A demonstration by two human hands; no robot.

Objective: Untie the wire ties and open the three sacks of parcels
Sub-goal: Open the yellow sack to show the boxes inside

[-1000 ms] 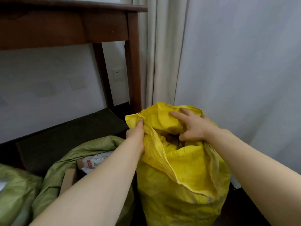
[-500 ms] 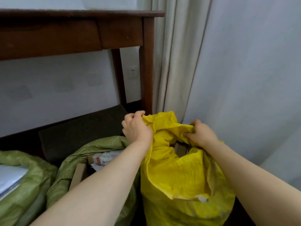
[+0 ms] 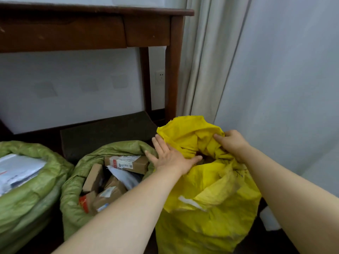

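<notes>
Fig.: opening of the last sack. The yellow sack (image 3: 211, 208) stood at lower ctr-right of frame, its neck crumpled and its mouth only a small dark gap; no wire tie could be seen on it. The L hand (image 3: 170, 158) lay flat on the neck's left side, fingers straight and spread, thumb reaching toward the gap. The R hand (image 3: 232, 143) gripped bunched fabric at the neck's right side, fingers curled into the folds. The mid green sack (image 3: 117, 149) at lower ctr and the far green sack (image 3: 27, 198) at lower left gaped w/ parcels (image 3: 128, 163) showing, so this was prob. step 3 of 3, part done. Next move likely called for the L hand to take hold of the rim, then both hands to draw the neck apart & fold it down.
</notes>
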